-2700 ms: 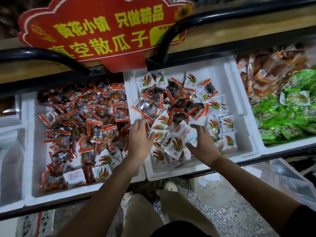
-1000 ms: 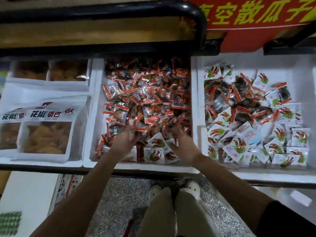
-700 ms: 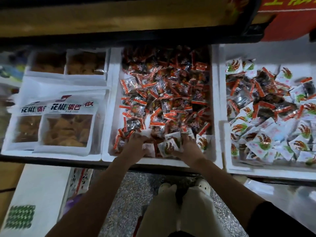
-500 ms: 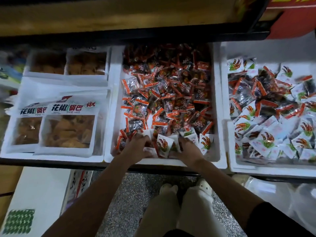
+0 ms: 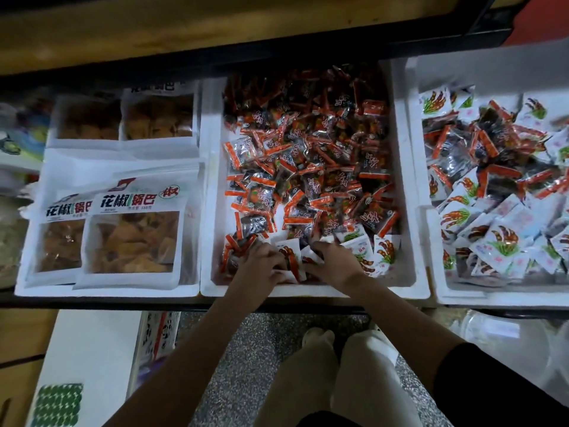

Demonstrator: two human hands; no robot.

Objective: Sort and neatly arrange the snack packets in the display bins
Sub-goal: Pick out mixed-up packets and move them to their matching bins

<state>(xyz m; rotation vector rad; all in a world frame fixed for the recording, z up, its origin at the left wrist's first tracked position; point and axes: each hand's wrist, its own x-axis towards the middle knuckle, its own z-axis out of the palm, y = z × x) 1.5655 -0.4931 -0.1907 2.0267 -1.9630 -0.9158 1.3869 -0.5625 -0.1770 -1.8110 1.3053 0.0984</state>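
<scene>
Head view, and both hands are down at the near edge of the middle white foam bin (image 5: 212, 186). The left hand (image 5: 261, 261) and right hand (image 5: 337, 261) curl their fingers round a cluster of white foil snack packets with red-and-green print (image 5: 385, 251), squeezing in from either side. It looks like a scoop. These are strays among the orange-edged clear snack packets (image 5: 308, 164) filling the bin behind them. More white ones lie in the neighbouring white foam bin (image 5: 431, 257) to its right, which is the likely destination.
</scene>
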